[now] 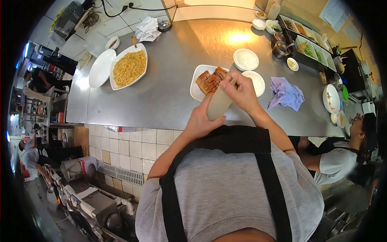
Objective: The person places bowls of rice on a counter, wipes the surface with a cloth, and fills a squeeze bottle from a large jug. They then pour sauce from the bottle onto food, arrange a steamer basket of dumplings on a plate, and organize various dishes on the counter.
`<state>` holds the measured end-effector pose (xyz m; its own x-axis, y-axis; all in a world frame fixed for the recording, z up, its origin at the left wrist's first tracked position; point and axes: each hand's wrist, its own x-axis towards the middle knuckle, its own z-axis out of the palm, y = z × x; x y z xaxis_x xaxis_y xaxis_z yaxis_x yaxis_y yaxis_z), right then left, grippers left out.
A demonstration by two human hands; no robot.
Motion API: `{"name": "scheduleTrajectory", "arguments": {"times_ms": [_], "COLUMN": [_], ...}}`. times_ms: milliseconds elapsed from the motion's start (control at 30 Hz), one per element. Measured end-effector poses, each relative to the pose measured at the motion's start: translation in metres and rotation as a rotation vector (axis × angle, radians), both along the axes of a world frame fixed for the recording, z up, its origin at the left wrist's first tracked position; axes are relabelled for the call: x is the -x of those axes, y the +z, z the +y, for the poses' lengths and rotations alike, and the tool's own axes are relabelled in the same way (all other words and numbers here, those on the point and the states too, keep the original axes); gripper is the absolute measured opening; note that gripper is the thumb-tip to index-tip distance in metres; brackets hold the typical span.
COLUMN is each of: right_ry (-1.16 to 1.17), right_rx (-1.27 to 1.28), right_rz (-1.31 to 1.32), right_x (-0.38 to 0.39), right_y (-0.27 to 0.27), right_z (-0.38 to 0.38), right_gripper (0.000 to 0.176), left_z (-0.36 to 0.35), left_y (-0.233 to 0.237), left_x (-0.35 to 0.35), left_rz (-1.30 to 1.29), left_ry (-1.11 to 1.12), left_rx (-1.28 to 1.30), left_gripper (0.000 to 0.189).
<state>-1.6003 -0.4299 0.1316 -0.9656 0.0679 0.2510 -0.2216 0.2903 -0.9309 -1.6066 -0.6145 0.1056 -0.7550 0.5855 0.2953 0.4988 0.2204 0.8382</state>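
One pale, tapered container, near the frame's centre, is held two-handed: the left hand has its grip wrapped about the wide lower part; the right hand has its grip pinched at the narrow upper end. Just left, on the bench, a white plate carries browned meat. Two white bowls and a lilac cloth lie right of centre.
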Motion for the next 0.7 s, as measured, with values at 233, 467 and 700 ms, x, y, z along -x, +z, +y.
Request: {"name": "scheduleTrajectory", "arguments": {"times_ms": [233, 467, 700], "right_ry": [0.423, 0.653, 0.854], "right_rx": [0.313, 0.075, -0.299], "right_rz": [0.025, 0.017, -0.505], "right_x": [0.030, 0.051, 0.033], "right_y": [0.015, 0.016, 0.060], "right_z": [-0.018, 0.000, 0.034], "right_gripper": [0.021, 0.021, 0.033], "left_z": [-0.016, -0.038, -0.030], "left_y": [0.002, -0.005, 0.030], "left_x": [-0.002, -0.017, -0.057], "left_rz": [-1.208, -0.810, -0.269], "left_ry": [-0.704, -0.085, 0.239], "left_rx": [-0.762, -0.480, 0.005], "left_gripper": [0.060, 0.065, 0.060]}}
